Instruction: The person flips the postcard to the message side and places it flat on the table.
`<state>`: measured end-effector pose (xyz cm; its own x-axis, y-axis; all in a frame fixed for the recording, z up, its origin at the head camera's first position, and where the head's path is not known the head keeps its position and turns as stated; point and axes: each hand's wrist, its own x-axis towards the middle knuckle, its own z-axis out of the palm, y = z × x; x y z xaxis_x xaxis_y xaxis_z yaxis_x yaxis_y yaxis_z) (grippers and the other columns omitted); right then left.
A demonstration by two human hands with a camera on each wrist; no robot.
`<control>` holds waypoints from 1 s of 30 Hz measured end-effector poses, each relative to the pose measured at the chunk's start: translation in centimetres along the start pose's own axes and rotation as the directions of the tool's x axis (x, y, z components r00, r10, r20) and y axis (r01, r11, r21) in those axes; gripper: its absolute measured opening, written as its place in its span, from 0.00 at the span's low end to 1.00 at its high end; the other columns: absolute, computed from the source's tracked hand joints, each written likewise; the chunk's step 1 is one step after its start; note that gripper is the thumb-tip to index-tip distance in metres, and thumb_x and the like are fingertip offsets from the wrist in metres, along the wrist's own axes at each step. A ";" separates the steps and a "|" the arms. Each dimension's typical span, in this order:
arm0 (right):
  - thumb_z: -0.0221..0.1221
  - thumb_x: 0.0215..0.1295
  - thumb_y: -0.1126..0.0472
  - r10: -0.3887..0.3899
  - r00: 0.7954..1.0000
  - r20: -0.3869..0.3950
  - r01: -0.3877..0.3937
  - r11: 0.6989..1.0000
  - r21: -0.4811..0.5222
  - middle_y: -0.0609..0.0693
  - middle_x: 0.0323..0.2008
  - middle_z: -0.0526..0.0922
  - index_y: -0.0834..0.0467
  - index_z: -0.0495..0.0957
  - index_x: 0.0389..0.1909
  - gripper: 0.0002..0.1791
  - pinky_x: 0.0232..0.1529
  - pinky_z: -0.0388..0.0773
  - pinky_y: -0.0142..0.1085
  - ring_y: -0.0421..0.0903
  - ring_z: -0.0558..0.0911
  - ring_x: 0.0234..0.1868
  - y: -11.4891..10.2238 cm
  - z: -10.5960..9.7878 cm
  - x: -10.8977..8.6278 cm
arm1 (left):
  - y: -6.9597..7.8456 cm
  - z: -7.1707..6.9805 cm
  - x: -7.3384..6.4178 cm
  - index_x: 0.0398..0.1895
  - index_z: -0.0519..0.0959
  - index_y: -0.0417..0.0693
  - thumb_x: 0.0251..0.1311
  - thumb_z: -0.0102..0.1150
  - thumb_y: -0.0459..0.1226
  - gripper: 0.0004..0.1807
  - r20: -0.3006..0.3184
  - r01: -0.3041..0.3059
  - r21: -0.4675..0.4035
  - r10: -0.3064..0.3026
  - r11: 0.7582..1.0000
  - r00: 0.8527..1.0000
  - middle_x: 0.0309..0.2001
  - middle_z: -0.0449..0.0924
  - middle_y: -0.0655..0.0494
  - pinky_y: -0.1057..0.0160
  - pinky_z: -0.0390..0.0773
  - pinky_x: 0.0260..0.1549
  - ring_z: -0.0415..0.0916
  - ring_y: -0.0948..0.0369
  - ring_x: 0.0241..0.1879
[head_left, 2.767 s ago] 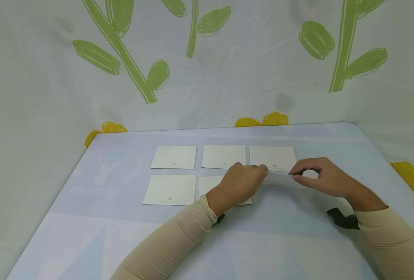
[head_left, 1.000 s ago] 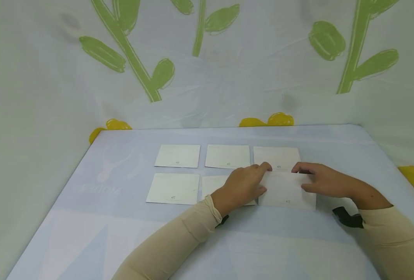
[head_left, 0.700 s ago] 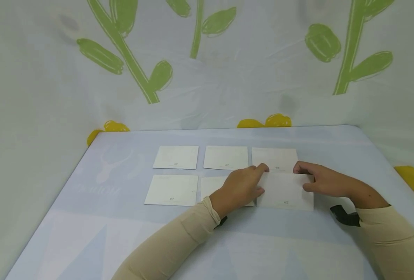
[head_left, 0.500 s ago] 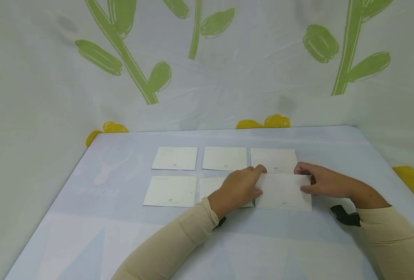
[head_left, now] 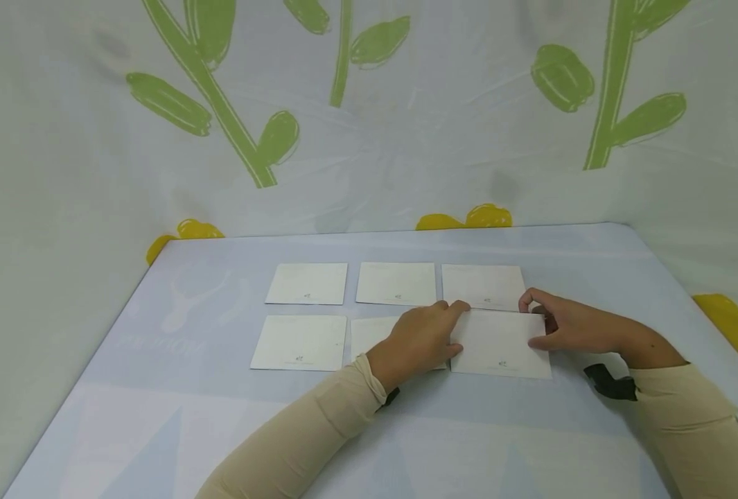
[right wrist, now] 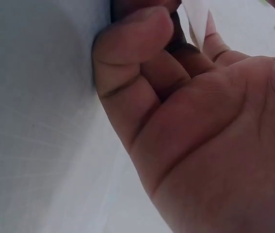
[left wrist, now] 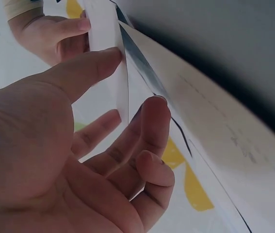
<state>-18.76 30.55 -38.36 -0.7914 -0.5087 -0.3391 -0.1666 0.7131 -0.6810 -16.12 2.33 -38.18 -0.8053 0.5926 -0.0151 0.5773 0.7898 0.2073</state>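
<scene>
A white card (head_left: 499, 343) with a small printed mark lies nearly level at the right end of the near row. At its left edge my left hand (head_left: 415, 339) holds it, thumb and index finger spread along that side; the left wrist view shows the card (left wrist: 107, 43) between them. My right hand (head_left: 583, 326) grips the right edge, thumb on the near side and index finger bent at the far corner. In the right wrist view, a sliver of card (right wrist: 199, 22) shows behind the curled fingers. My left hand partly covers the near row's middle card (head_left: 369, 334).
Beyond the held card sits the far row's right card (head_left: 482, 285), close to its far edge. Left of that are a middle card (head_left: 396, 283) and a left card (head_left: 307, 283). Another card (head_left: 299, 342) lies at near left. A patterned cloth (head_left: 175, 409) covers the table.
Both hands have brought the card from a tilted, edge-on position down to lie face up beside the middle card. Lately it has shifted only slightly, with the right thumb moving closer along its edge.
</scene>
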 end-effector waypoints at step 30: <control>0.73 0.53 0.54 0.060 0.995 -0.082 -0.076 0.977 -0.200 0.57 0.44 0.76 0.56 0.70 0.49 0.27 0.36 0.72 0.35 0.47 0.72 0.38 -1.2 1.1 -0.1 | -0.1 1.1 -0.2 0.64 0.76 0.56 0.65 0.63 0.52 0.26 0.080 -0.056 0.136 0.046 0.989 0.996 0.52 0.77 0.52 0.65 0.80 0.38 0.79 0.62 0.40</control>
<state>-17.83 29.27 -38.23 -0.8454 -0.4236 -0.3255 -0.2203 0.8315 -0.5100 -15.86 2.24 -39.27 -0.7646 0.6390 -0.0841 0.6348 0.7692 0.0732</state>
